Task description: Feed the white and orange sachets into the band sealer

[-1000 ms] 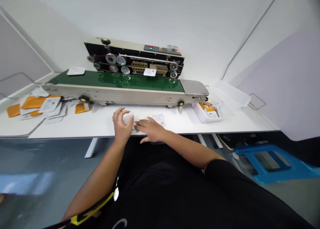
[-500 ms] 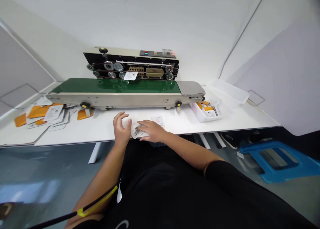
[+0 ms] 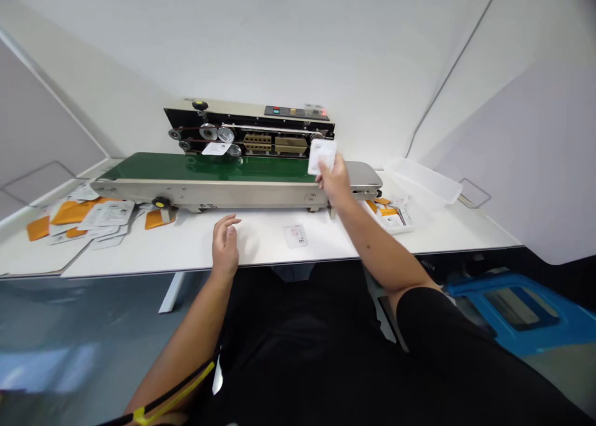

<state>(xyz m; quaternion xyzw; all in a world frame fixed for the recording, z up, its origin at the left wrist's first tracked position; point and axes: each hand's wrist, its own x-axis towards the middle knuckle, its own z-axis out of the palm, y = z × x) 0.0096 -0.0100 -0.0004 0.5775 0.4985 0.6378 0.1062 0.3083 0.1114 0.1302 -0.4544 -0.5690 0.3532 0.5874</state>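
"What does the right hand [image 3: 336,179] have?"

"A small white packet [image 3: 323,156], with the fingers clamped on its lower edge. It's held up by the right end of the green belt [image 3: 209,170], in front of the machine [image 3: 258,120]. I can't tell from here whether it touches the belt."

"And the left hand [image 3: 225,247]?"

"Nothing that I can see. Its fingers curl loosely, thumb a little apart, just above the front of the desk [image 3: 162,246]."

"Any more packets about?"

"One printed packet [image 3: 296,236] lies flat on the desk, between the two hands. Another white one [image 3: 216,148] sticks out of the machine near the left wheels, above the belt."

"What about that heap [image 3: 105,218] on the left?"

"White and orange packets, lying loosely over one another beside the belt's far left end. On the right, a plastic tub [image 3: 403,229] holds more, partly hidden behind the right forearm."
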